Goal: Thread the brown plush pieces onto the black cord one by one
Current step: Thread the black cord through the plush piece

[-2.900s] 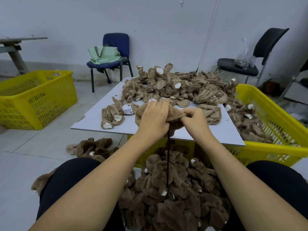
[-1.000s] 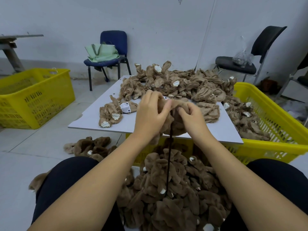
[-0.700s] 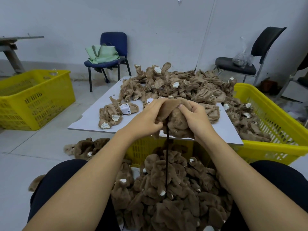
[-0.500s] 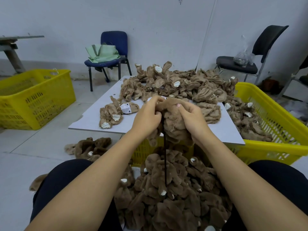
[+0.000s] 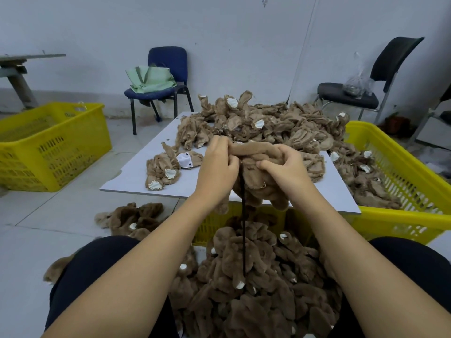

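Hands work together: left hand (image 5: 217, 167) and right hand (image 5: 288, 172) both pinch one brown plush piece (image 5: 258, 181) above the black cord (image 5: 243, 230). It looks soft, light and floppy, so hold near its hole.

One head-worn wide-angle view looks forward and down from close above the lap, over both forearms toward the table (image 5: 136, 176), with the floor (image 5: 48, 215) and back wall (image 5: 97, 25) beyond.
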